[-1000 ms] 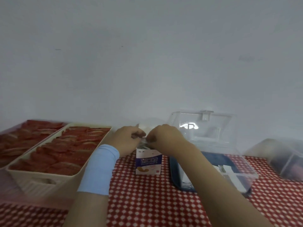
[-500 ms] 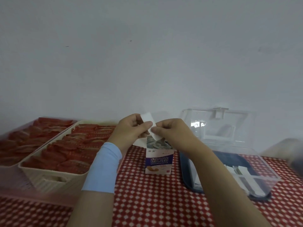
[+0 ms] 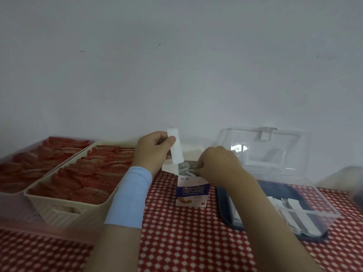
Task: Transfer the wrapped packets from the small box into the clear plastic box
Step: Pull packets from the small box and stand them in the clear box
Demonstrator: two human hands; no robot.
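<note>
A small purple and white box [image 3: 192, 194] stands open on the red checked cloth, with more packets [image 3: 185, 167] showing at its mouth. My left hand [image 3: 152, 152] pinches a white wrapped packet [image 3: 175, 146] upright above the box's left flap. My right hand [image 3: 218, 163] reaches into the top of the box, its fingertips curled on the packets there. To the right sits the clear plastic box [image 3: 325, 203] with its lid [image 3: 263, 148] raised, holding several white packets [image 3: 294, 214].
Two baskets of red packets stand at the left, a cream one [image 3: 64, 209] and a pink one [image 3: 17, 216]. The clear box rests on a dark blue tray [image 3: 228, 218]. A blurred clear object [image 3: 351, 183] lies at the far right. A grey wall rises behind.
My left hand kept the white packet and lifted it slightly. My right hand let go of it and dropped down into the top of the small box.
</note>
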